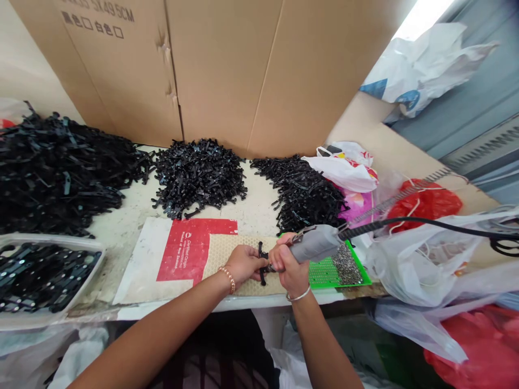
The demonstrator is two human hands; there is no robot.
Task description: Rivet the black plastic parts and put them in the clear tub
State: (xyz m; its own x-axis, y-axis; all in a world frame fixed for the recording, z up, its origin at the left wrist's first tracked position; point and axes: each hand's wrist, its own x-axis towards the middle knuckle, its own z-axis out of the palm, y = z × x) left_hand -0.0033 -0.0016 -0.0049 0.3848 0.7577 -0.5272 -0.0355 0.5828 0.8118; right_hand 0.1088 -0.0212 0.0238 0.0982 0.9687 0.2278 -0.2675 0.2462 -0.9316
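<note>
My left hand is closed on a small black plastic part, holding it down on a tan honeycomb mat. My right hand grips a grey electric screwdriver, whose tip points left onto that part. A black cable with a coiled spring sleeve runs from the tool off to the right. Just right of my hands sits a green tray with a heap of small silvery screws.
Three heaps of black plastic parts lie on the table: far left, centre and right. A clear tray with assembled parts sits at left. Cardboard boxes stand behind. Plastic bags crowd the right side.
</note>
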